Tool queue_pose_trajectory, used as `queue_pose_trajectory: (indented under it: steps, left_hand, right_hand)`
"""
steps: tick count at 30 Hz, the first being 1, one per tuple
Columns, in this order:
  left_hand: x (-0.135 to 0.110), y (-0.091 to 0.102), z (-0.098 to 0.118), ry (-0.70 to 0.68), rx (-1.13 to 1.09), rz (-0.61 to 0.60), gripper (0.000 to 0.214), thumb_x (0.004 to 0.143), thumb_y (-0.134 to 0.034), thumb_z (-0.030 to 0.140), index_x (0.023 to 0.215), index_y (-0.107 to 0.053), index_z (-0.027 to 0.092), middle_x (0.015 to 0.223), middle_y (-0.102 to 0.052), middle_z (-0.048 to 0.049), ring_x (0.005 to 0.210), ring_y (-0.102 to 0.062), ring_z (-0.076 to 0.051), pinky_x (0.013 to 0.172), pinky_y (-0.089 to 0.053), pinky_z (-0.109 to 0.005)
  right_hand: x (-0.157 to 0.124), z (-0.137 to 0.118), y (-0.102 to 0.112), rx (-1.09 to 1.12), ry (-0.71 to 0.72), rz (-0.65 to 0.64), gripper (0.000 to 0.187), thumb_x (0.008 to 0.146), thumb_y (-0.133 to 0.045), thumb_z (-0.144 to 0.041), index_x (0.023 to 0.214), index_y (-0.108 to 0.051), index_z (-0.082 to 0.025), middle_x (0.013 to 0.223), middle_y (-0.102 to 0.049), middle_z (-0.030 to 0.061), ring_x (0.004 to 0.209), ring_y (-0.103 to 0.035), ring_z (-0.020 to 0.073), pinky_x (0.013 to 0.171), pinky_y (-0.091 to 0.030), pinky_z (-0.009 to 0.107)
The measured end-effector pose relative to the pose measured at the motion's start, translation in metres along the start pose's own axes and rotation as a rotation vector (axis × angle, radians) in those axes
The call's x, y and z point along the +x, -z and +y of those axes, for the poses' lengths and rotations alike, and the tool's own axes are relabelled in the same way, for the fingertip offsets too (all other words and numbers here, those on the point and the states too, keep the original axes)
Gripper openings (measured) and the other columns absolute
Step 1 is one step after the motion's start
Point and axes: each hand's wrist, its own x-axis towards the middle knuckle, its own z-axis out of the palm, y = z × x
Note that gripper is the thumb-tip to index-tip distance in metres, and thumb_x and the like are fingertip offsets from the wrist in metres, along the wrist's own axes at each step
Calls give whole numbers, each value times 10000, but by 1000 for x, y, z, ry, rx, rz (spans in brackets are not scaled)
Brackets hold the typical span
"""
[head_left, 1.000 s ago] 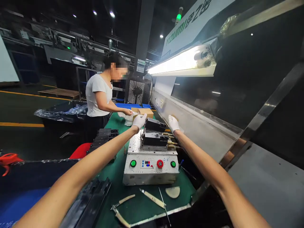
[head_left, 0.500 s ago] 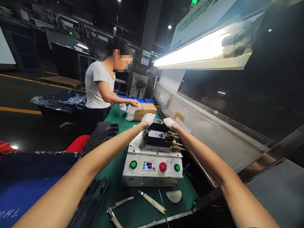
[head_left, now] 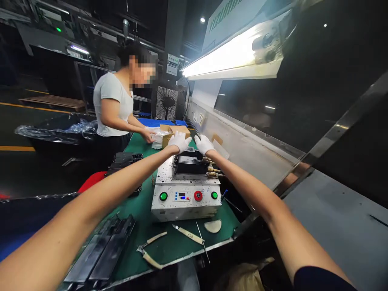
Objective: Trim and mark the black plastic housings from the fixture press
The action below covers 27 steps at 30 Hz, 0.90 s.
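Both my arms reach far out over a white control box [head_left: 185, 198] with green and red buttons on the green bench mat [head_left: 142, 210]. On top of the box sits a black fixture [head_left: 190, 165] with brass fittings on its right side. My left hand [head_left: 179, 141], in a white glove, hovers just above the fixture's far left edge with fingers spread. My right hand [head_left: 204, 144], also gloved, is close beside it over the far right edge, fingers apart. Neither hand holds anything that I can see.
A co-worker in a white shirt [head_left: 112, 105] stands at the bench's far left handling a cardboard box [head_left: 171, 132]. Black plastic parts [head_left: 125, 161] lie left of the control box, more [head_left: 103, 250] near me. Pliers [head_left: 148, 254], a knife [head_left: 188, 234] and a scraper [head_left: 212, 225] lie in front.
My right hand has swung left from the back panel to beside my left hand above the fixture. The view has shifted a little as my head moved.
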Motion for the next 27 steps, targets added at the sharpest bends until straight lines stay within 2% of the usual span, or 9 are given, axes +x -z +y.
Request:
queue_pose_trajectory:
  steps: [5, 8, 11, 13, 15, 18, 22, 24, 27]
  left_hand:
    - [-53, 0, 37, -35, 141, 48, 671, 987, -460, 451, 1485, -469, 0, 1660, -356, -301, 1603, -211, -410, 1298, -170, -609]
    - [-110, 16, 41, -149, 194, 117, 706, 1001, -403, 448, 1564, -373, 24, 1726, -255, -228, 1639, -100, -343, 1340, -84, -523]
    - [-194, 21, 16, -199, 242, 146, 658, 1023, -331, 455, 1577, -397, 107, 1698, -361, -174, 1615, -231, -311, 1342, -163, -497]
    - [-249, 11, -12, -170, 319, 124, 644, 1019, -350, 470, 1543, -461, 113, 1643, -451, -188, 1541, -397, -337, 1307, -284, -499]
    - [-289, -5, -36, -122, 363, 86, 598, 1012, -387, 442, 1466, -555, 91, 1567, -539, -221, 1477, -487, -373, 1260, -364, -530]
    - [-309, -19, -57, -107, 394, 36, 552, 1018, -381, 392, 1456, -565, 111, 1605, -498, -192, 1541, -397, -354, 1292, -307, -532]
    - [-301, -9, -61, -127, 393, -23, 550, 1009, -422, 396, 1476, -548, 134, 1658, -426, -164, 1603, -254, -337, 1340, -174, -544]
    - [-310, -3, -58, -125, 379, -31, 603, 996, -456, 433, 1511, -504, 123, 1691, -361, -173, 1623, -169, -351, 1342, -155, -564]
    - [-351, -12, -50, -109, 341, -42, 614, 1014, -399, 433, 1529, -475, 109, 1709, -325, -176, 1628, -157, -338, 1341, -212, -547]
  right_hand:
    - [-47, -22, 6, 35, -113, 54, 586, 1132, -324, -412, 1530, -414, 8, 1625, -384, 277, 1528, -336, 329, 1249, -245, 511]
    - [-101, -19, 8, 64, -92, 118, 602, 1139, -256, -422, 1573, -380, -24, 1652, -379, 216, 1545, -328, 259, 1273, -224, 400]
    - [-185, -4, -16, 73, -112, 156, 575, 1123, -261, -386, 1560, -441, -58, 1613, -458, 194, 1523, -392, 245, 1272, -273, 359]
    - [-240, 8, -46, 11, -175, 120, 553, 1096, -340, -358, 1568, -453, -93, 1599, -477, 199, 1517, -413, 282, 1247, -340, 402]
    - [-278, 16, -72, -42, -209, 57, 564, 1067, -411, -322, 1590, -427, -114, 1595, -472, 222, 1501, -437, 312, 1184, -426, 446]
    - [-296, 16, -88, -109, -186, 30, 598, 1040, -458, -283, 1601, -393, -86, 1606, -430, 268, 1517, -402, 343, 1138, -458, 491]
    - [-290, 14, -71, -104, -180, -4, 560, 1067, -420, -330, 1566, -446, -76, 1603, -426, 279, 1490, -431, 344, 1141, -439, 491]
    - [-303, 15, -65, -54, -211, -55, 515, 1062, -441, -407, 1501, -547, -158, 1533, -535, 237, 1416, -525, 325, 1130, -448, 460]
    - [-348, 14, -76, 88, -355, -218, 410, 1038, -455, -478, 1207, -749, -248, 1193, -758, 189, 1163, -708, 316, 983, -538, 440]
